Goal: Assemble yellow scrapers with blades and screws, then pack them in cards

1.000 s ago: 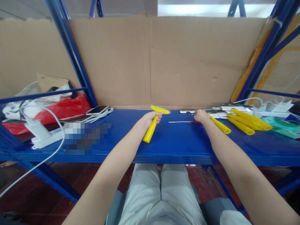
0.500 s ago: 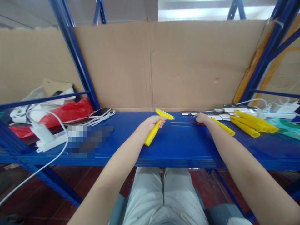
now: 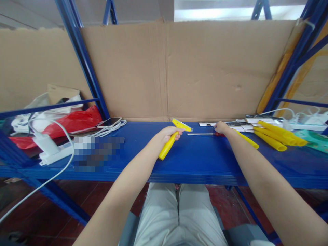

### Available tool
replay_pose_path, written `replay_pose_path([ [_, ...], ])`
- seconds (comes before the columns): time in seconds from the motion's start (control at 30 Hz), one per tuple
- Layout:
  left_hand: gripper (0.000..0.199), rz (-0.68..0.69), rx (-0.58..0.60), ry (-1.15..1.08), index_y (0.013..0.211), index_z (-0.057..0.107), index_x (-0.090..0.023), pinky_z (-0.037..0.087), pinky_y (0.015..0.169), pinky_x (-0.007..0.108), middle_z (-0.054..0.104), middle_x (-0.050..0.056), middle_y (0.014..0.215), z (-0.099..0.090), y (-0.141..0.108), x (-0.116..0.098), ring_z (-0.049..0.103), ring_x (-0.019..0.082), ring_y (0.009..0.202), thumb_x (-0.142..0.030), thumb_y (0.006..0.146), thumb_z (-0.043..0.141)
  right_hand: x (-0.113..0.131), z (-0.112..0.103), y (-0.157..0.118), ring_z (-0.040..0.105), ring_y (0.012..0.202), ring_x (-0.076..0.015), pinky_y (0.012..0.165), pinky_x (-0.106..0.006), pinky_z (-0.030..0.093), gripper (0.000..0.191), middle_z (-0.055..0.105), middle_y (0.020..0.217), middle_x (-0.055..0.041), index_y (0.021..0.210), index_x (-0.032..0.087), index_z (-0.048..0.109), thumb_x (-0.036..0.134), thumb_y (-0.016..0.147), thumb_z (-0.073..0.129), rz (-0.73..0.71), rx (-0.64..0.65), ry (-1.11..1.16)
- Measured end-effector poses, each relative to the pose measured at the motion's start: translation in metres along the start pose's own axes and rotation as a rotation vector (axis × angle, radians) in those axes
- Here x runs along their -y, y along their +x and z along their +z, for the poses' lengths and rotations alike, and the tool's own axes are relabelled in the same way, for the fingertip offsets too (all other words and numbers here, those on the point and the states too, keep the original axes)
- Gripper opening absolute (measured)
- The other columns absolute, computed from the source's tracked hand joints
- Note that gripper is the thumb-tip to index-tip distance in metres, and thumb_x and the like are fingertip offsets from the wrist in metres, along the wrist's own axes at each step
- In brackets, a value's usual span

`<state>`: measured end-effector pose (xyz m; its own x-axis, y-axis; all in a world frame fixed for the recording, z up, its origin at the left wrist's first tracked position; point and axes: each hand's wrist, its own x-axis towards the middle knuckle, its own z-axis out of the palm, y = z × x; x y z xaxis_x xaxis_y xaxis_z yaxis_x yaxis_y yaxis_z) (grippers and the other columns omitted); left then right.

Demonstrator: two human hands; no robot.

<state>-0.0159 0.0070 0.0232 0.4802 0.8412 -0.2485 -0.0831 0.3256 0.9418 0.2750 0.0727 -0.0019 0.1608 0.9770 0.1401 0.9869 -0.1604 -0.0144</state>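
My left hand is closed around the handle of a yellow scraper. The scraper's wide T-shaped head points up and to the right, with a clear edge along it. Over at the right, my right hand is low at the tabletop, fingers pinched together. Something tiny seems to be at its fingertips, too small to name. Just below that hand lies a screwdriver, its thin shaft pointing left and its red handle partly hidden. A yellow tube lies beside my right wrist.
Several yellow tubes are heaped on the right of the blue table, near white flat packets. A phone, white cable, power strip and red bag sit left. Cardboard stands behind.
Hardly anything differs. The view has shifted slightly, and both hands stay in nearly the same places, the left one still around the scraper.
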Motion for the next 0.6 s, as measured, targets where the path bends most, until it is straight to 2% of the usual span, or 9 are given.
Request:
replay_pose_path([
  [0.23,0.017,0.02,-0.032,0.117,0.071,0.047,-0.015,0.023,0.031,0.013,0.046,-0.004,0.047,0.0068,-0.0057,-0.0013,0.033,0.002,0.033,-0.004,0.084,0.051,0.0017,-0.0005,-0.002,0.065,0.094,-0.0229,0.071,-0.024,0.046,0.028,0.07,0.098,-0.0162,0.096,0.011,0.072,0.016,0.079,0.05,0.011,-0.028,-0.029],
  [0.37,0.019,0.034,-0.052,0.134,0.07,0.047,-0.014,0.023,0.031,0.012,0.046,-0.005,0.047,0.0092,-0.0079,-0.0014,0.032,0.002,0.033,-0.003,0.085,0.048,0.0054,-0.0022,-0.005,0.066,0.089,-0.0222,0.069,-0.024,0.048,0.027,0.071,0.093,-0.0139,0.096,0.013,0.072,0.023,0.08,0.052,0.021,-0.053,-0.008],
  [0.6,0.016,0.046,-0.044,0.14,0.072,0.049,-0.014,0.023,0.031,0.013,0.045,-0.005,0.047,0.0088,-0.0078,-0.0015,0.032,0.002,0.033,-0.004,0.084,0.05,0.0039,0.004,0.0012,0.067,0.084,-0.0261,0.07,-0.028,0.05,0.022,0.071,0.08,-0.0142,0.087,0.011,0.073,0.014,0.073,0.056,-0.02,-0.09,0.033],
])
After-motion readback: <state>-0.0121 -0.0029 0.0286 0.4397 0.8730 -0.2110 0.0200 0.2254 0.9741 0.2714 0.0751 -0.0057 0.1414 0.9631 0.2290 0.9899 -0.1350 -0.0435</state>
